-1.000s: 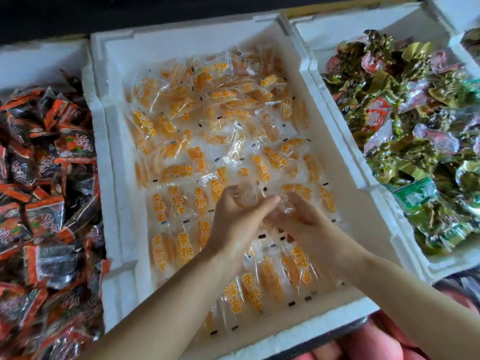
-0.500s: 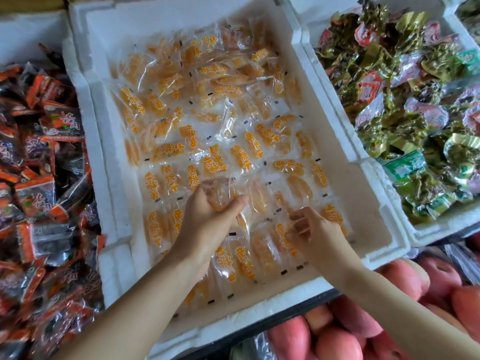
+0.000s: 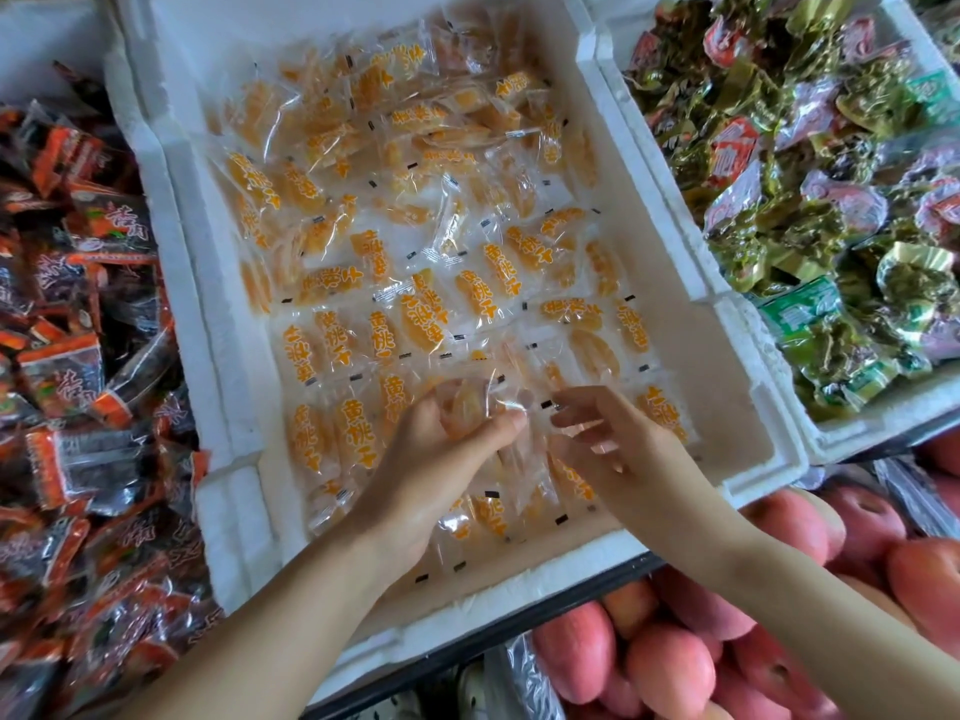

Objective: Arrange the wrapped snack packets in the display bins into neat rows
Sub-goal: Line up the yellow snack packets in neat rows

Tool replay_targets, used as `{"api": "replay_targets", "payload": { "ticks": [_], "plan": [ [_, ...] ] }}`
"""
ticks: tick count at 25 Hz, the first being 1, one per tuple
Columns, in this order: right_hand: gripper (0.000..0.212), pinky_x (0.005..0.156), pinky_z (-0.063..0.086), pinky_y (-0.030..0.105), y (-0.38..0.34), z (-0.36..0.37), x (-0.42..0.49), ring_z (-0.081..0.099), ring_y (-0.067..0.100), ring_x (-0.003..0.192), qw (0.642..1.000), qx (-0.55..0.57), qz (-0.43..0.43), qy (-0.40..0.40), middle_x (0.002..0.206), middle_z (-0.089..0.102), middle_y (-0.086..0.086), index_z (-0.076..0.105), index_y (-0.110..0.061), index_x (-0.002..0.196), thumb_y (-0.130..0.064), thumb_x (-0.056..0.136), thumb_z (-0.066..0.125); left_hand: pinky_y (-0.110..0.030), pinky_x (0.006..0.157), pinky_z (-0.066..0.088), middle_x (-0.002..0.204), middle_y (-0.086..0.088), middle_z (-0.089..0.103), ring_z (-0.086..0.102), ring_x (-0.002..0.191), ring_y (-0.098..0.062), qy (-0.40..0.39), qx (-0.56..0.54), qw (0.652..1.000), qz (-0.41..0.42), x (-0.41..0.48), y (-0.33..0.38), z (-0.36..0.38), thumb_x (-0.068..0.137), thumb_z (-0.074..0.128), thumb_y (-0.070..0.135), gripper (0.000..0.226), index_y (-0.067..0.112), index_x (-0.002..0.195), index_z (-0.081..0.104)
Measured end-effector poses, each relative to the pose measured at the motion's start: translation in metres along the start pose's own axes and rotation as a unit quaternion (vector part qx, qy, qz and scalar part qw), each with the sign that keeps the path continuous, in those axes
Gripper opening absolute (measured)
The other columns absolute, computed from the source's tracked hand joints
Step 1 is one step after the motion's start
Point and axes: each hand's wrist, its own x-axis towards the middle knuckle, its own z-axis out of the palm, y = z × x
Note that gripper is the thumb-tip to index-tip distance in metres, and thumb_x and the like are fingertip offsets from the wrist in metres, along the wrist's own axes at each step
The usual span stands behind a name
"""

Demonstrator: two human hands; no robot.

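Observation:
A white foam bin (image 3: pixel 691 262) holds several clear packets of orange dried fruit (image 3: pixel 395 283). Those near the front lie in rough rows; those at the back lie in a loose heap. My left hand (image 3: pixel 441 459) grips one clear packet (image 3: pixel 467 407) over the bin's front middle, thumb curled round it. Just to its right my right hand (image 3: pixel 618 444) hovers over the front packets with fingers spread and lightly bent, holding nothing that I can see.
A bin of dark orange-and-black packets (image 3: pixel 72 366) stands on the left. On the right, a second foam bin (image 3: pixel 883 423) holds green and gold wrapped sweets (image 3: pixel 831 210). Red apples (image 3: pixel 727 631) lie below the front edge.
The left hand keeps its packet and has shifted slightly toward the bin's front. The right hand has opened its fingers and moved up beside the left hand. The camera tilted down.

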Motion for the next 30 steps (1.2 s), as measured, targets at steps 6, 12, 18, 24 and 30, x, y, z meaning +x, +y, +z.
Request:
{"api": "replay_targets", "payload": {
  "ticks": [6, 12, 18, 24, 30],
  "plan": [
    [0.037, 0.069, 0.051, 0.024, -0.004, 0.009, -0.021, 0.056, 0.007, 0.07, 0.996, 0.082, 0.038, 0.024, 0.08, 0.062, -0.018, 0.055, -0.039, 0.096, -0.027, 0.071, 0.08, -0.023, 0.064, 0.05, 0.057, 0.008, 0.066, 0.065, 0.06, -0.007, -0.014, -0.003, 1.0, 0.004, -0.013, 0.002, 0.019, 0.081, 0.072, 0.014, 0.021, 0.024, 0.065, 0.065],
    [0.036, 0.06, 0.038, 0.011, -0.001, 0.001, -0.034, 0.049, 0.002, 0.059, 0.998, 0.025, 0.035, 0.05, 0.06, 0.054, -0.017, 0.054, -0.038, 0.086, -0.028, 0.065, 0.083, -0.034, 0.057, 0.049, 0.058, 0.004, 0.066, 0.059, 0.055, -0.012, 0.015, 0.059, 0.998, -0.015, -0.014, -0.004, 0.032, 0.066, 0.082, 0.041, 0.055, 0.003, 0.101, 0.064],
    [0.021, 0.07, 0.049, 0.029, 0.024, -0.013, -0.037, 0.061, 0.014, 0.072, 0.986, 0.11, 0.044, 0.117, 0.078, 0.065, -0.004, 0.058, -0.032, 0.097, -0.027, 0.081, 0.071, -0.022, 0.056, 0.043, 0.073, -0.007, 0.067, 0.059, 0.063, -0.012, 0.014, 0.016, 0.999, -0.046, -0.006, 0.001, 0.053, 0.082, 0.069, 0.039, 0.034, 0.02, 0.109, 0.061],
    [0.014, 0.063, 0.044, 0.018, 0.055, -0.059, -0.014, 0.057, 0.006, 0.07, 0.974, -0.052, 0.099, 0.199, 0.09, 0.065, -0.001, 0.051, -0.021, 0.1, -0.02, 0.09, 0.061, -0.032, 0.066, 0.044, 0.09, -0.004, 0.057, 0.053, 0.081, -0.019, 0.033, -0.016, 0.993, -0.117, 0.01, -0.013, 0.061, 0.091, 0.057, 0.032, 0.023, 0.015, 0.107, 0.054],
    [0.009, 0.054, 0.036, 0.031, 0.061, -0.056, -0.003, 0.064, 0.029, 0.082, 0.873, -0.448, 0.133, 0.139, 0.093, 0.065, 0.0, 0.048, -0.019, 0.103, -0.027, 0.098, 0.045, -0.027, 0.058, 0.038, 0.083, -0.002, 0.051, 0.044, 0.067, -0.014, 0.017, -0.06, 0.996, -0.06, 0.005, -0.008, 0.066, 0.091, 0.061, 0.015, 0.003, 0.015, 0.093, 0.061]
  ]
}}
